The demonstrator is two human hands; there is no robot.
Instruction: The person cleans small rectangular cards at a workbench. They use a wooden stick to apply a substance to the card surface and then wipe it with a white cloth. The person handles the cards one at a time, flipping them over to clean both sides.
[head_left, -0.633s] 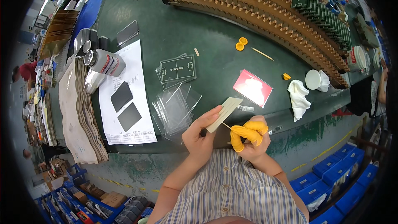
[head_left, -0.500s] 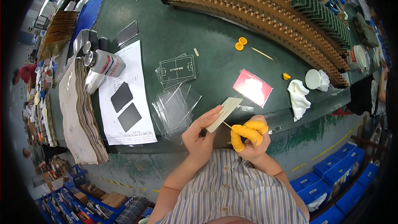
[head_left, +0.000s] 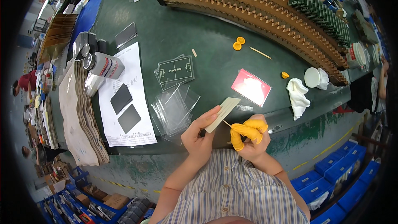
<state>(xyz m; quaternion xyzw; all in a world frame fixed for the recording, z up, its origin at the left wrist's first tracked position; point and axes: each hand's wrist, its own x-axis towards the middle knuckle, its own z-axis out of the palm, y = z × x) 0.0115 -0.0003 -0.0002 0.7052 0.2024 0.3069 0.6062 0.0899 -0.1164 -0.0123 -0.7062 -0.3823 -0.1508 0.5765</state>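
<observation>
My left hand [head_left: 198,137] is closed on a thin cream card-like plate [head_left: 223,114], tilted up above the table's near edge. Yellow rubber finger cots [head_left: 248,130] cover fingers of my right hand [head_left: 256,149]. That hand is pinched on a thin pointed wooden stick [head_left: 226,123], whose tip reaches the plate's lower edge; whether it touches I cannot tell. Just beyond the hands lies a red and white card in a clear sleeve [head_left: 252,88]. Left of them are a pile of clear plastic sleeves [head_left: 174,110] and a green card with a white pitch drawing [head_left: 175,71].
Long notched wooden racks [head_left: 248,14] run across the back, with green cards [head_left: 319,14] at their right. Rolled yellow finger cots [head_left: 237,46], another wooden stick [head_left: 261,52] and a white cloth [head_left: 297,99] lie rightward. A metal-capped bottle [head_left: 105,65] stands on a paper sheet [head_left: 137,135] leftward.
</observation>
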